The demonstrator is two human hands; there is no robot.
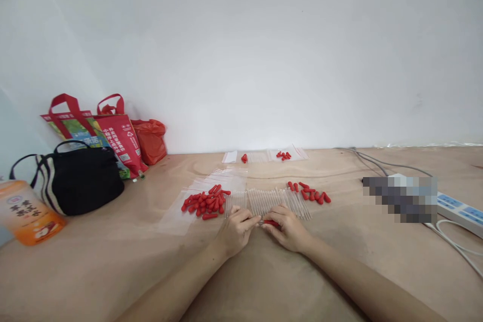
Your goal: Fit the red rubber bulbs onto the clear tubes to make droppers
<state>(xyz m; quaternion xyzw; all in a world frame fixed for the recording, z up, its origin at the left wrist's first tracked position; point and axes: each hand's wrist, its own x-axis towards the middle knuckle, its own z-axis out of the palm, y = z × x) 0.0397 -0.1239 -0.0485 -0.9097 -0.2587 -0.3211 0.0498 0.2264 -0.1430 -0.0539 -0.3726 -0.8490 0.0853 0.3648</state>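
My right hand is closed around a red rubber dropper bulb, held sideways just above the table. My left hand pinches a thin clear glass tube, mostly hidden by the fingers, and its end meets the bulb's mouth between my hands. Just beyond my fingers lies a row of glass dropper tubes, side by side. Left of that row, a heap of red bulbs rests on clear plastic bags. Several more red bulbs lie loose to the right of the tubes.
Against the wall, clear bags hold a few red bulbs and tubes. At left stand a black bag, a red shopping bag, a red plastic bag and an orange-bottomed container. A power strip with cables and a blurred-out object are at right.
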